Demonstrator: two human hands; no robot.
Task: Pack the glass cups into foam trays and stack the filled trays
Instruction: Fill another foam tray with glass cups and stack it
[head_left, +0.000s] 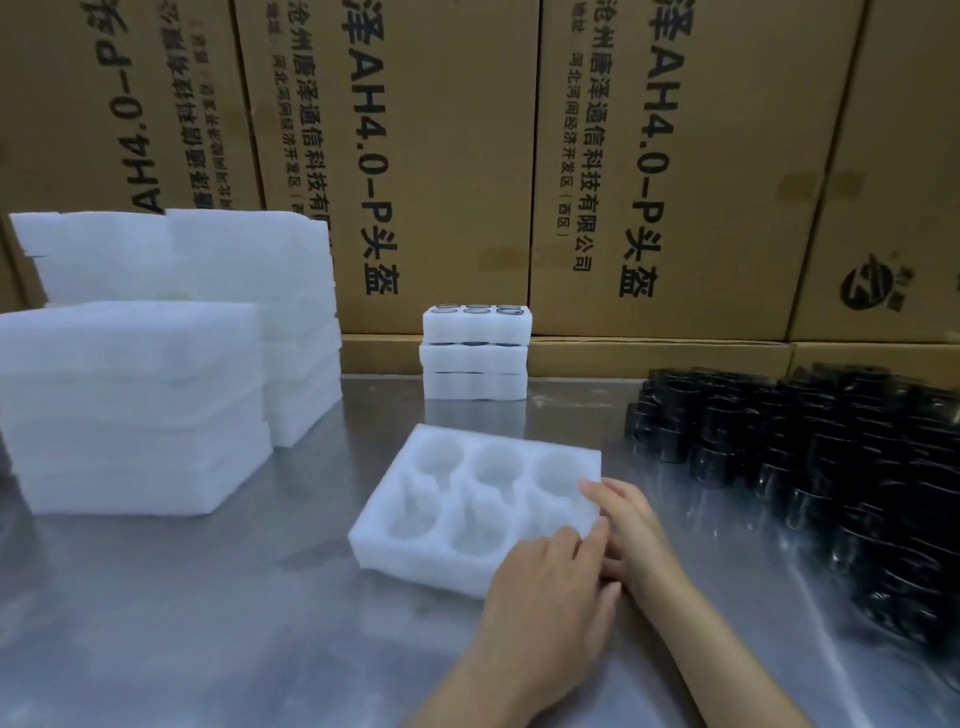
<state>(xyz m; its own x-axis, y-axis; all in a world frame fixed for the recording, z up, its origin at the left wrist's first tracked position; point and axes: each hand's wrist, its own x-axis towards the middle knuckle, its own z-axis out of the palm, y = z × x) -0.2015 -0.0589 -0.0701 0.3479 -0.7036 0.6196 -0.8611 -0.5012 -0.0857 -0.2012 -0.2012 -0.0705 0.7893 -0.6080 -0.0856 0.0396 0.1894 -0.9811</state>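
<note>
An empty white foam tray (470, 512) with six round pockets lies slightly turned on the steel table (234, 613) in front of me. My left hand (545, 577) rests its fingers on the tray's near right corner. Beside it, my right hand (628, 525) touches the tray's right edge with fingers stretched out. Neither hand holds a cup. Many dark glass cups (831, 467) stand packed together on the right of the table. A stack of three filled trays (475, 356) stands at the back, with cup rims showing in the top one.
Two tall stacks of empty foam trays (135, 405) fill the table's left side, the further stack (249, 291) higher. Large printed cardboard boxes (649, 156) form a wall behind the table.
</note>
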